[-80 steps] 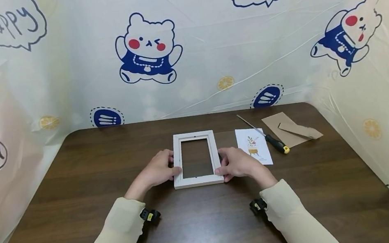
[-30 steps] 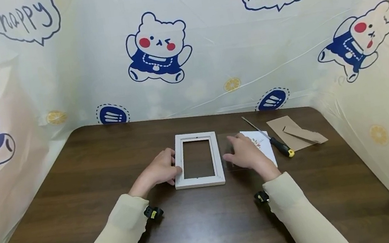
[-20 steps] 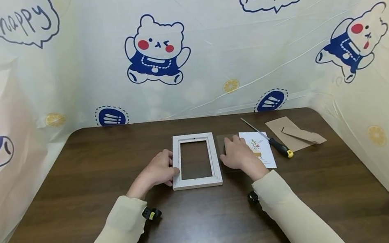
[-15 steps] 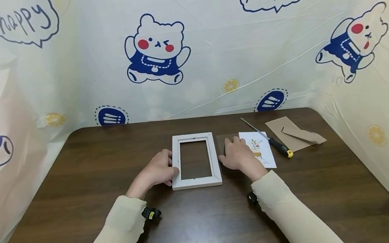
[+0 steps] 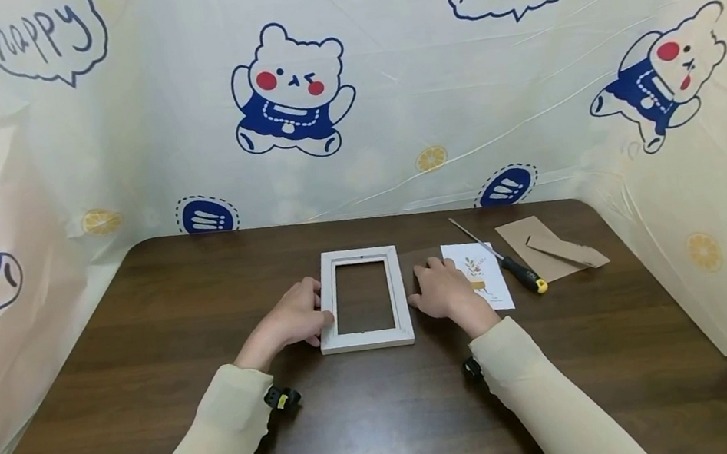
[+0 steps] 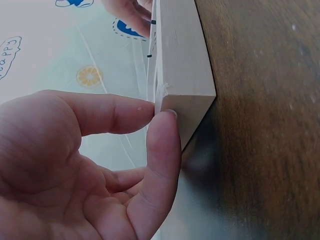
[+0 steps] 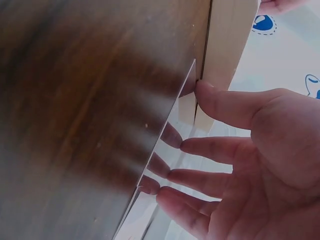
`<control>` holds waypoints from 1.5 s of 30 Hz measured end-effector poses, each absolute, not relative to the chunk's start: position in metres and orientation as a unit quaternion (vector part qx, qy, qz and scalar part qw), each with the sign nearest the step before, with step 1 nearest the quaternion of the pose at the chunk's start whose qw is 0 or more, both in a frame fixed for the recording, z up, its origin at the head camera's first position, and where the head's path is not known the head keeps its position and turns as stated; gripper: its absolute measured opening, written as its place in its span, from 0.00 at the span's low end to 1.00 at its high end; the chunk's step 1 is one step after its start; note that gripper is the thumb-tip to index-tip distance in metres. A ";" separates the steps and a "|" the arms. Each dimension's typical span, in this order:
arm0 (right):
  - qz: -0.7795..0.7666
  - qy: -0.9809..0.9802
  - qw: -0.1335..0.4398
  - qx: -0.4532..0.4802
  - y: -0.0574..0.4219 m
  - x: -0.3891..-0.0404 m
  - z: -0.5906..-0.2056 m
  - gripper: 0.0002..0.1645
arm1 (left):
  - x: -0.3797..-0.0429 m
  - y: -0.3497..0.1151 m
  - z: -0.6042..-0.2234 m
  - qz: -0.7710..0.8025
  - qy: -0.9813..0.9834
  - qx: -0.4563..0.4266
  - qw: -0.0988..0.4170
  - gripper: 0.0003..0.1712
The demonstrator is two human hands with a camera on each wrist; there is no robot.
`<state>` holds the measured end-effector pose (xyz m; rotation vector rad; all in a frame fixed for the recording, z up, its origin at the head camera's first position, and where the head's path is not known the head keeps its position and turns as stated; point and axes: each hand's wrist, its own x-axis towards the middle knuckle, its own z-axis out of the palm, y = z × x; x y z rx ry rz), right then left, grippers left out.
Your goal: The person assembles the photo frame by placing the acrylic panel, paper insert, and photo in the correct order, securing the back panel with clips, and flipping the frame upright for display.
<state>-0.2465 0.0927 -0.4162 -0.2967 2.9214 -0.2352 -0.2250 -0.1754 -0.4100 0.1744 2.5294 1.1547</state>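
In the head view a white picture frame (image 5: pixel 397 292) lies on the brown table, its middle open to the wood. My left hand (image 5: pixel 294 314) pinches its left side; in the left wrist view the thumb (image 6: pixel 162 150) bends against the near corner and the index finger meets the top edge. To the right of the frame, my right hand (image 5: pixel 444 289) is lowered with fingers spread. The right wrist view shows its fingertips touching a thin clear sheet (image 7: pixel 172 117) that mirrors them, thumb close beside the frame. A white card (image 5: pixel 488 279) with a plant print lies next to that hand.
A screwdriver (image 5: pixel 520 273) with a black and yellow handle lies with its shaft across the card's corner. Behind it is a brown board (image 5: pixel 522 236) with a folded flap. A printed curtain (image 5: pixel 378 85) surrounds the table's back and sides.
My right hand has let go of the frame's right side and moved right onto the clear sheet. The card's left part now shows more. My left hand stays on the frame.
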 end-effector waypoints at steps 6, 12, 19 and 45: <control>-0.093 0.985 0.108 -0.100 0.095 -0.248 -0.415 0.39 | -0.226 -0.178 -0.412 0.412 0.892 0.061 0.175 0.31; -0.106 0.983 0.109 -0.102 0.101 -0.250 -0.416 0.40 | -0.226 -0.179 -0.412 0.412 0.892 0.061 0.175 0.31; -0.109 0.983 0.107 -0.103 0.107 -0.251 -0.417 0.33 | -0.226 -0.178 -0.412 0.408 0.894 0.061 0.175 0.31; -0.103 0.985 0.121 -0.060 0.112 -0.308 -0.406 0.57 | -0.228 -0.179 -0.412 0.404 0.895 0.059 0.177 0.31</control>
